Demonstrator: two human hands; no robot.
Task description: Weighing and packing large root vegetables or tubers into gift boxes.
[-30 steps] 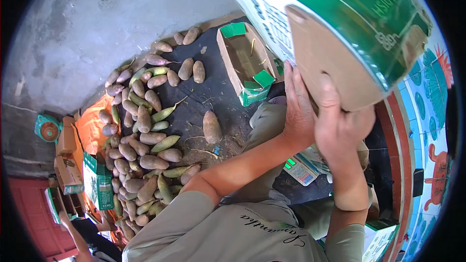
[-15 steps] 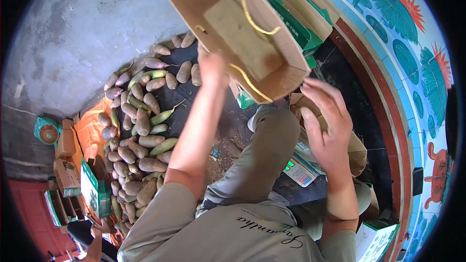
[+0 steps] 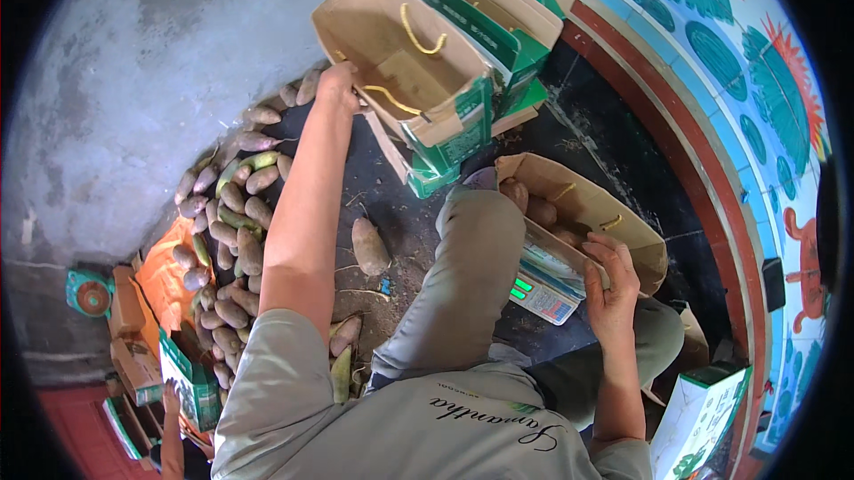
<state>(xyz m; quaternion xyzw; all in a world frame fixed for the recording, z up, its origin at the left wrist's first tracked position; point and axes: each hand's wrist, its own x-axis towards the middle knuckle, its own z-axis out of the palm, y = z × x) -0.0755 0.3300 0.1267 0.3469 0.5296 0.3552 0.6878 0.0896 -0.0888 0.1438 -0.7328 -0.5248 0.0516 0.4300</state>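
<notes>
Grey wall (image 3: 133,124) sweeps from nine to eleven o'clock, with a teal fan (image 3: 89,291) beneath it between eight and nine. Nearer the middle, brown tubers (image 3: 250,251) lie heaped on the floor toward nine. At eleven, the left hand (image 3: 336,88) has its fingers closed on the near rim, at the left end, of an open-topped carton (image 3: 400,66) just short of twelve. Its mouth faces up, with yellow ropes (image 3: 429,52) inside; holding one end alone could let the other swing, so thumb and fingers are best kept flat to the cardboard, clear of the ropes. Green cartons (image 3: 511,8) crowd close on its right toward one, and a level, slow hold should spare their flaps. At four, a scale (image 3: 543,298) shows a lit display beside the loaded carton (image 3: 596,200) at three, which has tubers in it; whether it rests on the scale I cannot tell. Just past three, the right hand (image 3: 612,280) is at that carton's near rim, fingers curved; whether they pinch it is unclear. Light contact there would suit best, since pressing could bow the wall.
</notes>
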